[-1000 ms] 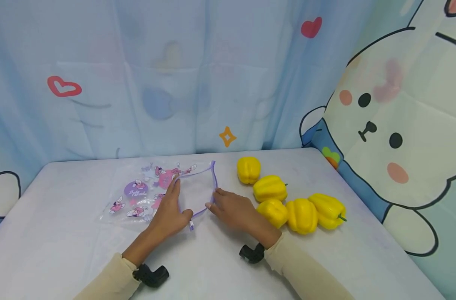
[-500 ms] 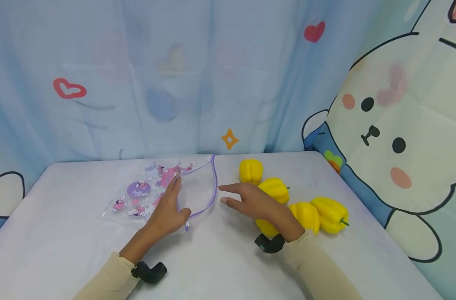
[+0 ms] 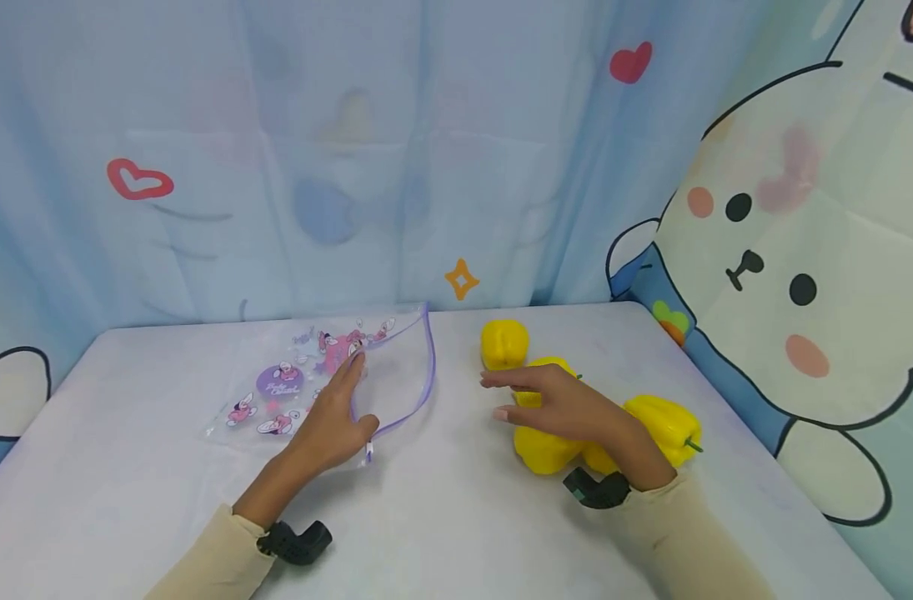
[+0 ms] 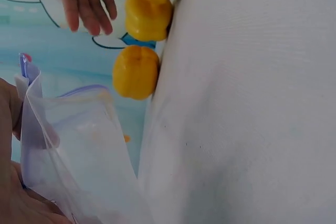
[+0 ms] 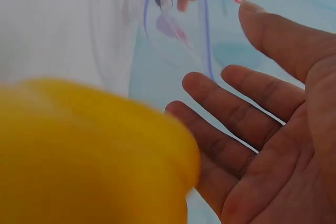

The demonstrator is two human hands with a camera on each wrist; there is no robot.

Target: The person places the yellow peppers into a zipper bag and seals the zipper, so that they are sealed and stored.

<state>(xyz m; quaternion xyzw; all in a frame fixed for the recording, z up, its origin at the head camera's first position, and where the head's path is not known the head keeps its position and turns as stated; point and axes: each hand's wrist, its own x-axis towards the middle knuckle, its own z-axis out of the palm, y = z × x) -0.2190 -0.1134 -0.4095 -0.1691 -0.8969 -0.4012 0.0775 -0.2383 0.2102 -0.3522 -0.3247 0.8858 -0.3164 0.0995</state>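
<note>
My left hand [image 3: 332, 427] holds one lip of a clear plastic zip bag [image 3: 279, 382] with pink printed figures and purple edging, fingers and thumb spread along it. The bag's mouth gapes to the right; in the left wrist view the translucent plastic [image 4: 89, 145] rises beside the hand. My right hand [image 3: 572, 406] hovers over yellow bell peppers, its fingers extended and holding nothing. Beneath it, a front pepper [image 3: 544, 451] is partly covered. In the right wrist view a blurred yellow pepper [image 5: 94, 150] looms beside the open palm [image 5: 283, 171].
A single pepper [image 3: 504, 343] sits at the back of the group, and another with a green stem [image 3: 662, 427] lies at the right. The white-covered table [image 3: 441, 525] meets a blue printed curtain [image 3: 381, 167] behind.
My right hand has left the bag's mouth and moved right, over the peppers. The bag's mouth has spread wider, while my left hand has stayed nearly in place.
</note>
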